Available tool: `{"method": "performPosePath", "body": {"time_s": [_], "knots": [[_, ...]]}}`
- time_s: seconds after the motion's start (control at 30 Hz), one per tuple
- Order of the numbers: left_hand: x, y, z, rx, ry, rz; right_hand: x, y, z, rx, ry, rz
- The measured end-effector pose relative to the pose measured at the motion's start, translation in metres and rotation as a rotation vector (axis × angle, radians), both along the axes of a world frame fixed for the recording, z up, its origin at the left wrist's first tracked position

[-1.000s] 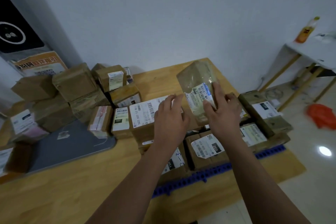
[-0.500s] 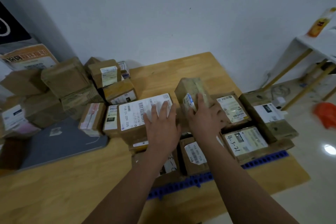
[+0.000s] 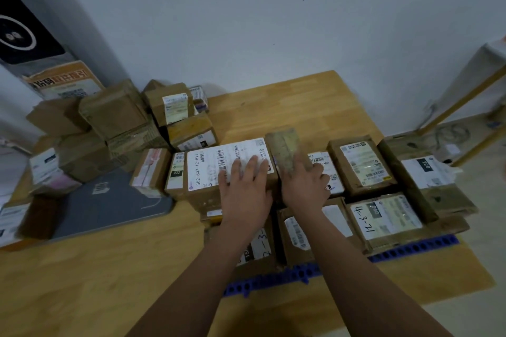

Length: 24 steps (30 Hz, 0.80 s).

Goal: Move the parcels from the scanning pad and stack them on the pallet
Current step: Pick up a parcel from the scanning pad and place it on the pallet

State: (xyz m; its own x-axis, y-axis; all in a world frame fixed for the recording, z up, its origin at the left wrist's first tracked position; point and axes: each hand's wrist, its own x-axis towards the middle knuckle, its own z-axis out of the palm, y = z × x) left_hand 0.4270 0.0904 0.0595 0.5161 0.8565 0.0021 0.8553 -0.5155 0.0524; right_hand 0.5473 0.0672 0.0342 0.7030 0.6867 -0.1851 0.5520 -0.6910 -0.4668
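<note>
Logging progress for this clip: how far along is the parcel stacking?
Done: several labelled parcels sit on the blue pallet. In hand: the right hand grips a small taped parcel among them; the left hand rests flat on the large white-labelled parcel. Left: a pile of parcels waits behind the grey scanning pad.

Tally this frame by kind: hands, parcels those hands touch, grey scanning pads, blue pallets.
Hands: 2 (left hand, right hand)
Parcels touched: 2 (white-labelled box, taped parcel)
Grey scanning pad: 1
Blue pallet: 1
Total: 6
</note>
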Motion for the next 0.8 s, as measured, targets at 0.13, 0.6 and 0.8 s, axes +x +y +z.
{"method": "performPosePath", "body": {"time_s": [0.13, 0.6, 0.8], "knots": [[0.001, 0.001, 0.0, -0.003, 0.011, 0.004, 0.002, -0.004, -0.002, 0.009, 0.003, 0.036], [-0.007, 0.005, 0.004, 0.005, 0.004, -0.002, 0.007, -0.017, 0.003, 0.097, 0.054, 0.062], [-0.006, 0.002, 0.004, 0.03, 0.018, -0.007, 0.001, -0.017, 0.013, 0.132, -0.075, 0.108]]}}
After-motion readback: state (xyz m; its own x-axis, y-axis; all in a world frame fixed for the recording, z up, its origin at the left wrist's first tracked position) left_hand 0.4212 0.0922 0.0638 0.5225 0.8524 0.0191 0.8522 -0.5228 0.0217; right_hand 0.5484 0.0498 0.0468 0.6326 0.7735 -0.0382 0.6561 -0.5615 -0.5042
